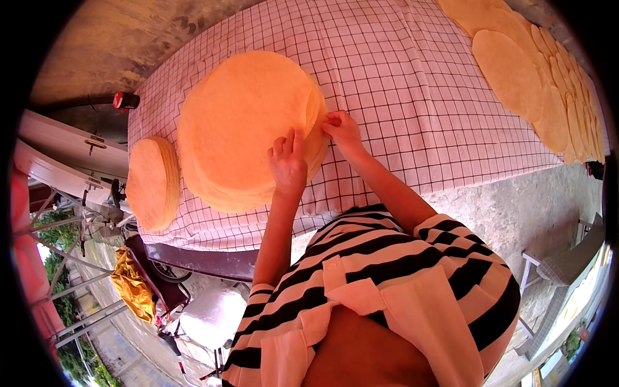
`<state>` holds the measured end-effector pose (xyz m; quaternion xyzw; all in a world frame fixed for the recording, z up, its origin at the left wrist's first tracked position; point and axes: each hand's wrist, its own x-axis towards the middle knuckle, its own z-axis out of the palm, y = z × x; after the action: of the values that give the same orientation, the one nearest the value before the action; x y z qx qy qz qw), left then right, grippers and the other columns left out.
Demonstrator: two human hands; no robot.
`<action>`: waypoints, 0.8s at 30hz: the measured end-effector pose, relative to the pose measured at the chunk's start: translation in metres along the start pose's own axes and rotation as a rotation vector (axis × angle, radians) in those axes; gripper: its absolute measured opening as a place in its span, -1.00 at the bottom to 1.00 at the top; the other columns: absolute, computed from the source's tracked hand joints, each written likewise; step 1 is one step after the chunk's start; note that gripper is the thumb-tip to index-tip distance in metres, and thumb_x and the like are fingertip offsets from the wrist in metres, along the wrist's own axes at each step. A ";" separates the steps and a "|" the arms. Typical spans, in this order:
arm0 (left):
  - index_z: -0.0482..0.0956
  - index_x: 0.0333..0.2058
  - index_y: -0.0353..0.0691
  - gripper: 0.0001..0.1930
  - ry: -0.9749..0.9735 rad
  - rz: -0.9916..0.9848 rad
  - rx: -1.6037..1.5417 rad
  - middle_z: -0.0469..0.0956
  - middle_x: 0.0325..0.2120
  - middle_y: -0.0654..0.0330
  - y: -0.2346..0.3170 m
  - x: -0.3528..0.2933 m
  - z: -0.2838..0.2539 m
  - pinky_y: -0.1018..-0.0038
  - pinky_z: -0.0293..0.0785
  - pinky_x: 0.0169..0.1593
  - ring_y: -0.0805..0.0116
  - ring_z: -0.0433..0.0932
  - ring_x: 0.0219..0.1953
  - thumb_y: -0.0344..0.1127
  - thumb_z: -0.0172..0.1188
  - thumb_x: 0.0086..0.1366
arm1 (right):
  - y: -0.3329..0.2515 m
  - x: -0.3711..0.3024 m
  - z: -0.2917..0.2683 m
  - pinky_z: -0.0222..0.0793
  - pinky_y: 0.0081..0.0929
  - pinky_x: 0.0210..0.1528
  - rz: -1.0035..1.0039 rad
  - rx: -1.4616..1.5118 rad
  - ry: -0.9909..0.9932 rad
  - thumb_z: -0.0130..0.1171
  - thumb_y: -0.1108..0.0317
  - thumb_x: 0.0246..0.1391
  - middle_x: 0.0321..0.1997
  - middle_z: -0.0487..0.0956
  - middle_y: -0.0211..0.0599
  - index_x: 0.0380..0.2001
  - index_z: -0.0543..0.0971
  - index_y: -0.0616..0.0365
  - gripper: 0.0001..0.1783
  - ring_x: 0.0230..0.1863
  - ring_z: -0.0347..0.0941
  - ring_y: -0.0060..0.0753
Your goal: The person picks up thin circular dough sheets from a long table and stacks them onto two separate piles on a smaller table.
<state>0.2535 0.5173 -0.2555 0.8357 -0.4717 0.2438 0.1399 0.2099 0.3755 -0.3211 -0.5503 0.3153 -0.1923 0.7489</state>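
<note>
A large stack of thin, round, tan flatbreads (pixel 245 116) lies on a white cloth with a dark grid pattern (pixel 387 71). My left hand (pixel 288 164) rests on the stack's near right part, its fingers stretched out and slightly apart. At the stack's right edge my right hand (pixel 343 133) has thumb and forefinger pinched together on the rim of a flatbread. Just beside those fingertips, a narrow strip of the top flatbread's edge (pixel 313 111) is lifted or folded over. How many layers the pinch holds is too small to tell.
A smaller stack of flatbreads (pixel 151 184) sits at the table's left edge. Many overlapping flatbreads (pixel 516 74) spread across the far right. A small red and black object (pixel 126 100) is at the far left corner. A silvery-topped stool (pixel 216 316) stands below the table's left side.
</note>
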 end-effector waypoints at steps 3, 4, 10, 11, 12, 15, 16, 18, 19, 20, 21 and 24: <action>0.45 -0.13 -0.27 -0.54 0.008 0.006 0.008 0.51 -0.16 0.14 0.000 0.000 0.003 0.35 0.32 -0.32 0.24 0.42 -0.27 -0.59 0.03 -0.13 | -0.004 0.000 -0.001 0.40 -0.61 -0.39 0.087 0.053 -0.055 0.15 0.45 -0.04 -0.37 0.50 -0.25 -0.29 0.40 0.29 -0.77 -0.40 0.45 -0.47; 0.45 -0.13 -0.27 -0.54 0.012 0.012 0.014 0.51 -0.16 0.15 0.000 0.000 0.004 0.34 0.32 -0.32 0.23 0.43 -0.27 -0.59 0.03 -0.13 | -0.006 -0.002 0.001 0.40 -0.61 -0.39 0.104 0.086 -0.050 0.15 0.45 -0.04 -0.39 0.50 -0.25 -0.30 0.40 0.29 -0.78 -0.41 0.45 -0.47; 0.45 -0.13 -0.26 -0.55 -0.002 -0.014 -0.005 0.51 -0.16 0.15 0.001 0.000 0.005 0.33 0.32 -0.31 0.23 0.42 -0.26 -0.59 0.02 -0.11 | -0.014 -0.008 0.003 0.40 -0.59 -0.42 0.171 0.115 0.026 0.16 0.45 -0.07 -0.41 0.51 -0.30 -0.35 0.42 0.26 -0.80 -0.43 0.46 -0.49; 0.45 -0.13 -0.26 -0.55 -0.001 -0.015 -0.009 0.51 -0.16 0.15 0.002 0.000 0.005 0.33 0.32 -0.31 0.23 0.42 -0.26 -0.59 0.02 -0.11 | -0.011 -0.007 0.001 0.41 -0.57 -0.42 0.164 0.117 0.022 0.16 0.44 -0.08 -0.40 0.51 -0.30 -0.35 0.42 0.26 -0.79 -0.43 0.47 -0.49; 0.45 -0.13 -0.26 -0.55 -0.001 -0.017 -0.013 0.51 -0.16 0.15 0.003 0.001 0.004 0.33 0.32 -0.31 0.23 0.42 -0.26 -0.59 0.02 -0.11 | -0.008 -0.005 0.000 0.41 -0.57 -0.42 0.131 0.114 0.017 0.17 0.43 -0.08 -0.40 0.51 -0.30 -0.35 0.42 0.26 -0.79 -0.42 0.47 -0.49; 0.44 -0.12 -0.28 -0.56 -0.002 -0.015 -0.007 0.51 -0.17 0.13 0.002 0.000 0.005 0.34 0.32 -0.30 0.22 0.43 -0.25 -0.57 0.04 -0.10 | -0.012 -0.006 0.002 0.43 -0.57 -0.41 0.078 0.150 0.008 0.16 0.42 -0.08 -0.40 0.51 -0.28 -0.34 0.39 0.26 -0.77 -0.41 0.48 -0.47; 0.44 -0.12 -0.28 -0.56 -0.003 -0.013 -0.003 0.51 -0.17 0.12 0.002 -0.001 0.005 0.34 0.32 -0.30 0.21 0.43 -0.25 -0.56 0.05 -0.09 | -0.016 -0.009 0.004 0.43 -0.56 -0.40 0.088 0.191 0.010 0.16 0.42 -0.07 -0.40 0.51 -0.27 -0.32 0.38 0.27 -0.76 -0.40 0.49 -0.46; 0.42 -0.13 -0.33 -0.59 0.009 0.021 0.017 0.50 -0.17 0.09 0.002 -0.001 0.005 0.33 0.32 -0.29 0.20 0.43 -0.25 -0.53 0.05 -0.06 | -0.034 -0.018 0.009 0.44 -0.56 -0.38 0.161 0.249 -0.003 0.12 0.41 -0.03 -0.39 0.51 -0.26 -0.29 0.37 0.25 -0.76 -0.39 0.50 -0.45; 0.41 -0.13 -0.35 -0.60 0.015 0.037 0.029 0.50 -0.18 0.07 0.003 -0.002 0.004 0.33 0.32 -0.29 0.19 0.43 -0.24 -0.52 0.06 -0.04 | -0.043 -0.023 0.012 0.44 -0.56 -0.37 0.224 0.264 -0.024 0.09 0.39 0.00 -0.38 0.51 -0.25 -0.26 0.36 0.24 -0.77 -0.39 0.50 -0.45; 0.41 -0.13 -0.36 -0.61 0.029 0.030 0.014 0.49 -0.18 0.05 0.005 -0.002 0.004 0.31 0.32 -0.29 0.18 0.43 -0.24 -0.51 0.06 -0.03 | -0.048 -0.024 0.014 0.44 -0.56 -0.35 0.284 0.281 -0.041 0.06 0.38 0.04 -0.37 0.52 -0.25 -0.24 0.36 0.22 -0.77 -0.38 0.51 -0.44; 0.40 -0.14 -0.38 -0.62 0.043 0.022 0.000 0.49 -0.18 0.03 0.008 -0.003 0.005 0.30 0.33 -0.29 0.17 0.43 -0.24 -0.51 0.06 -0.02 | -0.047 -0.024 0.013 0.44 -0.56 -0.35 0.267 0.271 -0.084 0.05 0.37 0.05 -0.36 0.52 -0.25 -0.24 0.35 0.22 -0.77 -0.39 0.51 -0.43; 0.39 -0.17 -0.40 -0.67 0.081 0.039 0.033 0.50 -0.26 0.02 0.007 -0.004 0.003 0.27 0.34 -0.29 0.14 0.44 -0.26 -0.51 0.06 0.01 | -0.045 -0.023 0.011 0.43 -0.57 -0.35 0.222 0.277 -0.197 0.02 0.33 0.07 -0.34 0.54 -0.24 -0.22 0.35 0.23 -0.76 -0.39 0.51 -0.42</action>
<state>0.2466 0.5148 -0.2602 0.8181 -0.4775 0.2881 0.1403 0.2036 0.3834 -0.2704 -0.4199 0.2697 -0.0956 0.8613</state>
